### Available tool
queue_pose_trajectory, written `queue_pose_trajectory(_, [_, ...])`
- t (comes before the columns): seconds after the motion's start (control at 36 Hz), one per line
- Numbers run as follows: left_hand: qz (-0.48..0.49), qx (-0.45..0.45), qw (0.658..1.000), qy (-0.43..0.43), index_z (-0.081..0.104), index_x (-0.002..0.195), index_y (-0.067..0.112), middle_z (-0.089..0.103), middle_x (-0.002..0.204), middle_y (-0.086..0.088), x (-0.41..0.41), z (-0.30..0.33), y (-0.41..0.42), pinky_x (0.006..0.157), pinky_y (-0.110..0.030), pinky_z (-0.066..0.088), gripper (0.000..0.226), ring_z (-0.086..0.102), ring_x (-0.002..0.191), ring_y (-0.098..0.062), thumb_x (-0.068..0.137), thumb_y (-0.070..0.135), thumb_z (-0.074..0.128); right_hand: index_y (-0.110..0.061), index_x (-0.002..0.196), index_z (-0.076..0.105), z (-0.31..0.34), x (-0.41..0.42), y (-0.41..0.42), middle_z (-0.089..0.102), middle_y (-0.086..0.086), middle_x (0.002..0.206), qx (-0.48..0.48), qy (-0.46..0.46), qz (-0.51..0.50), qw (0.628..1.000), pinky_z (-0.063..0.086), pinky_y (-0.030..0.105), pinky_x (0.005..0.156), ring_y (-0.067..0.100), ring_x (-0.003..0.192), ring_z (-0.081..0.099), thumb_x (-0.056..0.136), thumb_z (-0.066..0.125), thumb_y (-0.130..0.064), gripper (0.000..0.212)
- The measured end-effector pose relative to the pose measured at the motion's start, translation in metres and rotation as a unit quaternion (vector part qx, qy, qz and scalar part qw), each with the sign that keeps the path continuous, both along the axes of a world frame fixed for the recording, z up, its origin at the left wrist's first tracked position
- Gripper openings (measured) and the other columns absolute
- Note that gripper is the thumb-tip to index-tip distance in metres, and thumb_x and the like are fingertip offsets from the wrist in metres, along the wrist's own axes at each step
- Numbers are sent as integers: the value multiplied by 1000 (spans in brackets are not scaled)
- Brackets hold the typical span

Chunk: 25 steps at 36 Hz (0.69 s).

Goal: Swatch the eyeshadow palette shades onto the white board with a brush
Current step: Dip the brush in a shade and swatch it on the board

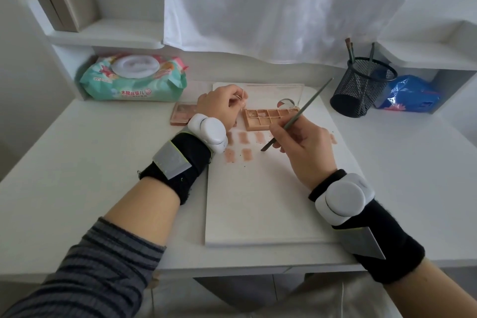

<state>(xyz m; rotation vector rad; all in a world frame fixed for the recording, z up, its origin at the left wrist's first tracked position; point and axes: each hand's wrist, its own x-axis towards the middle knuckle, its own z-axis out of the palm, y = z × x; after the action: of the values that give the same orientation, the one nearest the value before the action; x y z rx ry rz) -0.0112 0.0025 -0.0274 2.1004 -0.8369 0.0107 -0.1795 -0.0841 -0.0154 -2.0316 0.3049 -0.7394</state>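
A white board (258, 201) lies flat on the desk, with several pinkish swatches (244, 146) in two rows near its far end. The peach eyeshadow palette (268, 117) sits open on the board's far part, its clear lid raised. My right hand (302, 147) grips a thin grey brush (296, 116), whose dark tip touches the board just right of the swatches. My left hand (223, 106) rests at the palette's left edge, fingers curled, pinching the edge of the lid.
A wet-wipe pack (134, 77) lies at the back left. A second closed pink palette (182, 116) sits left of the board. A black mesh cup (361, 85) with brushes stands at the back right beside a blue bag (410, 94). White cloth hangs behind.
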Motion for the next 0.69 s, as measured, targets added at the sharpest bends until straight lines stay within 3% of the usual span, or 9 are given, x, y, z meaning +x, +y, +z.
queue_pose_trajectory(0.11, [-6, 4, 1000, 3, 56, 86, 34, 69, 74, 7, -2, 0, 0, 94, -38, 44, 12, 68, 75, -12, 90, 23, 54, -18, 77, 57, -1, 0, -1, 61, 1, 62, -15, 22, 1, 1000, 51, 33, 64, 8, 57, 58, 89, 60, -15, 12])
queue_pose_trajectory(0.17, [-6, 10, 1000, 0, 53, 82, 36, 72, 81, 3, -1, -1, 0, 94, -38, 44, 16, 68, 84, -14, 90, 24, 54, -14, 77, 58, -1, 0, 0, 60, 3, 61, -16, 26, 4, 1000, 50, 32, 62, 10, 55, 57, 89, 60, -16, 12])
queue_pose_trajectory(0.33, [-9, 10, 1000, -12, 54, 86, 34, 72, 86, 2, 0, -2, 0, 93, -37, 45, 11, 68, 88, -15, 91, 24, 55, -8, 76, 58, 1, -2, 0, 57, 2, 57, -9, 35, 22, 999, 45, 19, 55, 3, 49, 54, 89, 58, -11, 13])
queue_pose_trajectory(0.42, [-10, 10, 1000, -13, 55, 87, 34, 63, 70, 15, 1, -2, 0, 93, -36, 45, 12, 69, 86, -17, 91, 22, 55, -10, 77, 58, 0, -2, -1, 59, 4, 59, -13, 29, 10, 999, 47, 24, 57, 4, 51, 55, 89, 59, -14, 13])
queue_pose_trajectory(0.5, [-5, 9, 1000, -18, 59, 90, 32, 58, 65, 19, 0, -2, 0, 77, -21, 44, 10, 69, 75, -18, 91, 23, 54, -12, 79, 58, -1, 0, -1, 60, 1, 60, -16, 29, -1, 999, 51, 33, 63, 6, 54, 57, 89, 59, -16, 11])
queue_pose_trajectory(0.58, [0, 0, 1000, -19, 63, 96, 26, 66, 74, 12, -1, -1, 0, 64, -6, 34, 11, 67, 69, -18, 92, 24, 53, -19, 78, 56, -1, 1, -1, 60, -3, 61, -18, 26, -3, 1000, 53, 33, 65, 5, 57, 58, 89, 59, -16, 12])
queue_pose_trajectory(0.69, [4, -14, 1000, -15, 63, 97, 25, 69, 83, 8, -2, -1, -1, 58, -2, 32, 13, 67, 71, -19, 92, 22, 52, -14, 80, 58, 1, -1, -1, 60, 0, 62, -13, 29, -3, 999, 51, 31, 64, 5, 56, 58, 89, 59, -16, 10])
